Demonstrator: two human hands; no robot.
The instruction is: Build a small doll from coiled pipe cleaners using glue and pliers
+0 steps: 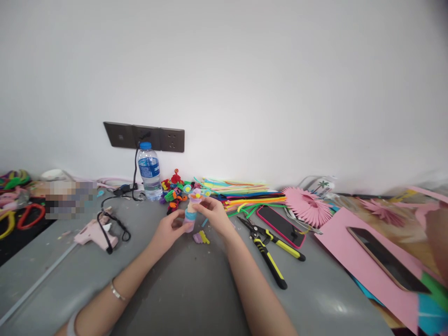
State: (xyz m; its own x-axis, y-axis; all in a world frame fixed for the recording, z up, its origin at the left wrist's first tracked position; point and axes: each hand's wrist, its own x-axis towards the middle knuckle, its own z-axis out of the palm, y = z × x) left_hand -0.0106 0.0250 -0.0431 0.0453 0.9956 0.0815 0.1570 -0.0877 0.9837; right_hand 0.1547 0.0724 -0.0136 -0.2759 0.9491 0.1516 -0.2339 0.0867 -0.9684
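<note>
Both my hands meet over the grey table [196, 289] around a small pipe-cleaner figure [192, 211] in pastel pink, blue and yellow. My left hand [167, 229] grips its lower part with curled fingers. My right hand [213, 213] pinches its upper part from the right. Just below the figure lie small purple and yellow pipe-cleaner pieces [200, 238]. A thin bracelet sits on my left wrist.
A pink glue gun [95, 233] with black cord lies left. A water bottle [149, 171] stands by the wall socket. Coloured pipe cleaners [245, 193], yellow-handled pliers [269, 249], a pink-cased phone [281, 225], pink paper fans [308, 205], pink paper and another phone [387, 258] lie right.
</note>
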